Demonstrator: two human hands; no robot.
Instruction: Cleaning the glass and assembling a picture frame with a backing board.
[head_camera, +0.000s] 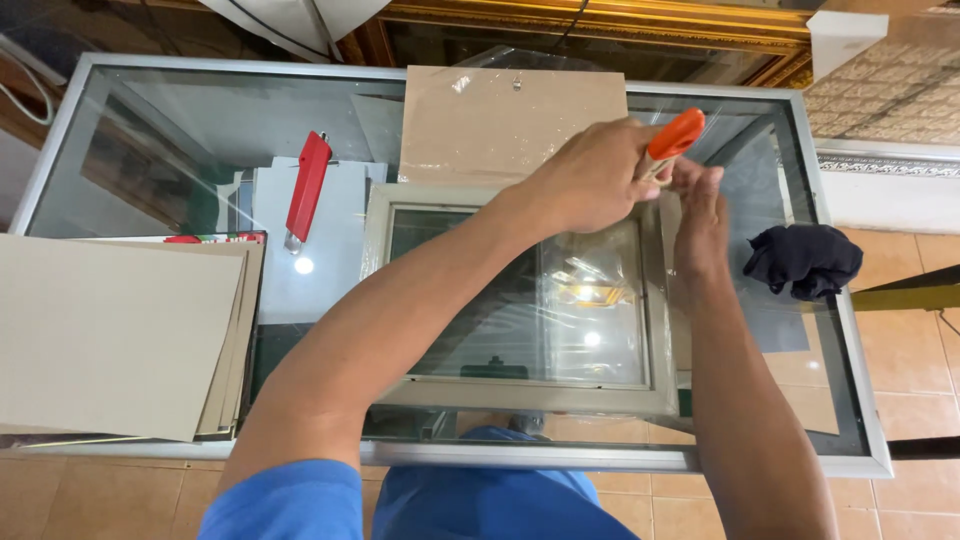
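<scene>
A pale beige picture frame (520, 396) with a glass pane lies flat on a glass-topped table (170, 120). My left hand (590, 180) reaches across it to its far right corner and grips an orange-handled tool (672, 136). My right hand (700, 215) is just beside it at the same corner, fingers curled against the frame's right edge and thin clear film. What the right fingers pinch is hidden. A brown backing board (500, 120) lies just beyond the frame.
A red utility knife (307, 188) rests on grey boards left of the frame. A stack of beige cardboard sheets (110, 335) overhangs the table's front left. A dark cloth (803, 260) sits at the right edge. A gilded frame (600, 25) stands behind.
</scene>
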